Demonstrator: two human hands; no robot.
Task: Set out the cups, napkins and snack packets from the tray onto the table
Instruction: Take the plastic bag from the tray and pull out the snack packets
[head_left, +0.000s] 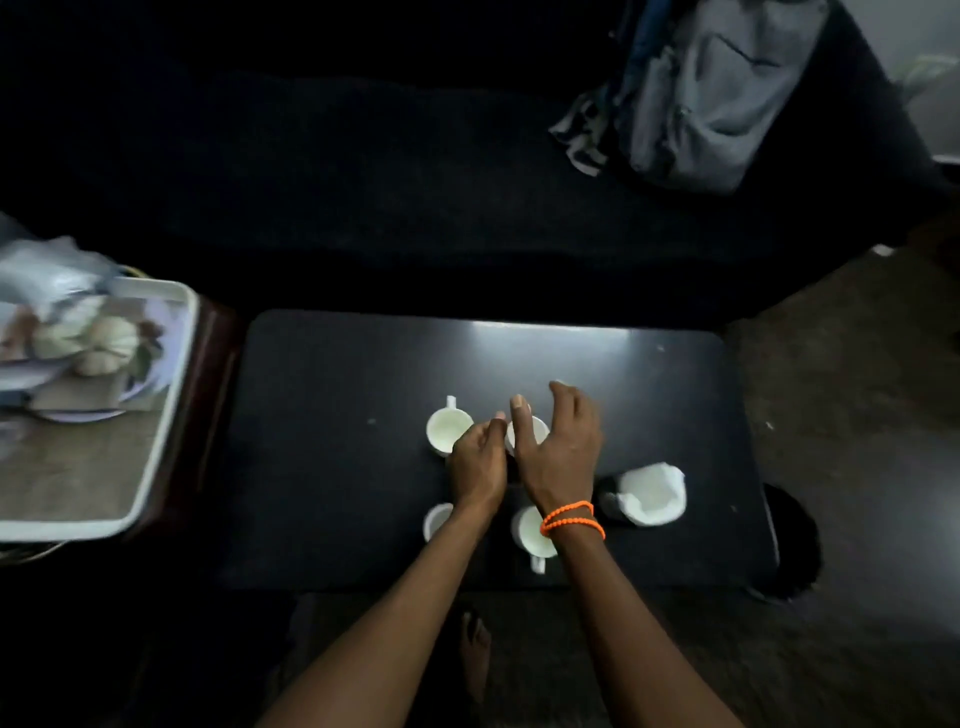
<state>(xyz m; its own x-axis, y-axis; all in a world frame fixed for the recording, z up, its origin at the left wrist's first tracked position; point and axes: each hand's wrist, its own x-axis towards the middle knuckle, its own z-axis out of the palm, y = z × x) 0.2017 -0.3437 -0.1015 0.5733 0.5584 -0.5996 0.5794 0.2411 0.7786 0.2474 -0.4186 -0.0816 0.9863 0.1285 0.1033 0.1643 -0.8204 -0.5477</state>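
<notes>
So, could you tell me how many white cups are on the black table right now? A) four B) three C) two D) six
A: four cups show on the table: one at far left, one between the hands, and two nearer ones partly hidden by the left arm and the right wrist.

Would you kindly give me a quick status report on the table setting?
Both hands over far right cup, grip unclear. Four cups on table, napkins out. Packets remain on tray. Nothing blocking.
</notes>
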